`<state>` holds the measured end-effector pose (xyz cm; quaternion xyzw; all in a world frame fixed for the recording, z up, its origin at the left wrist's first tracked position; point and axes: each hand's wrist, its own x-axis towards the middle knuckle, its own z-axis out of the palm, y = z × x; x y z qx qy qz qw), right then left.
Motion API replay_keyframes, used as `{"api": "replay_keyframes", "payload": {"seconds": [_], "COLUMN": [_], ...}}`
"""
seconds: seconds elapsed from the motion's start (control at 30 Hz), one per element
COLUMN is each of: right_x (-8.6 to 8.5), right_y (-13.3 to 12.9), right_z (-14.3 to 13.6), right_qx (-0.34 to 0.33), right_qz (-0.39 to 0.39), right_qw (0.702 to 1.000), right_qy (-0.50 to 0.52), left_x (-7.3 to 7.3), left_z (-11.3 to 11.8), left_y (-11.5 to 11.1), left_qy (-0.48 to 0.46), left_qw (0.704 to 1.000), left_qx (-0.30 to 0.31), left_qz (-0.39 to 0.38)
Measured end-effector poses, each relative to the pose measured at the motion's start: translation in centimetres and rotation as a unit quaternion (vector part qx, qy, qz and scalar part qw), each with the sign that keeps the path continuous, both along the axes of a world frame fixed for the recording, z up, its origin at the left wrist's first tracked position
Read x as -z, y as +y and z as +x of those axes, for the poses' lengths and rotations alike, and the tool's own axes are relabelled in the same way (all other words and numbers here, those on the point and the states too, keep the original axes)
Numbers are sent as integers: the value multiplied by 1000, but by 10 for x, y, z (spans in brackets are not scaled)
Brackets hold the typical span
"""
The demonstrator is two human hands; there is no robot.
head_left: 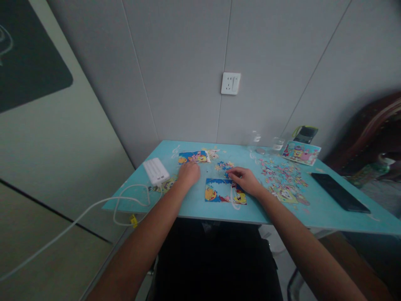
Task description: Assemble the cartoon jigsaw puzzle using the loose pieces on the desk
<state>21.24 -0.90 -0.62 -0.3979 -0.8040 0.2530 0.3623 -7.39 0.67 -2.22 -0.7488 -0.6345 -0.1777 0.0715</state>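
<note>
A partly assembled jigsaw puzzle [210, 195] lies on the table in front of me, its blue, yellow and red pieces forming a frame around a bare middle. Just above its upper right side, my right hand [246, 179] pinches a small blue puzzle piece [227, 174]. Loose blue and yellow puzzle pieces [223, 165] lie right beyond those fingertips. My left hand [189, 172] rests with curled fingers at the lower edge of a cartoon picture card [194, 157]; whatever it may hold is hidden.
Many mixed puzzle pieces [282, 173] spread on the right, near a black tablet-like slab [340, 192]. Behind them stand clear plastic containers [277, 145] and a propped picture [301, 153]. A white power bank [156, 171] with a trailing white cable [94, 205] is on the left.
</note>
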Motion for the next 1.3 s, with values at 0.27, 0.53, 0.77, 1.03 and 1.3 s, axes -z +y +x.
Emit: {"api": "replay_keyframes", "payload": {"seconds": [0.27, 0.53, 0.77, 1.03, 1.3], "right_x": [-6, -4, -2, 2, 4], "right_y": [-11, -16, -13, -14, -13], "right_z": [-3, -19, -22, -19, -18], "right_qx": [-73, -114, -108, -100, -99], "right_qz": [-36, -79, -83, -76, -69], "right_qw": [996, 989, 990, 991, 991], "right_qy": [-28, -44, -48, -52, -57], "left_x": [-8, -11, -10, -3, -8], "left_z": [-2, -7, -5, 0, 4], "left_y": [2, 10, 8, -12, -45], "left_qy": [8, -11, -46, -58, -60], "left_qw": [1000, 1000, 998, 995, 991], "left_qx": [-7, 1, 49, 75, 117], "left_qz": [13, -3, -17, -42, -32]}}
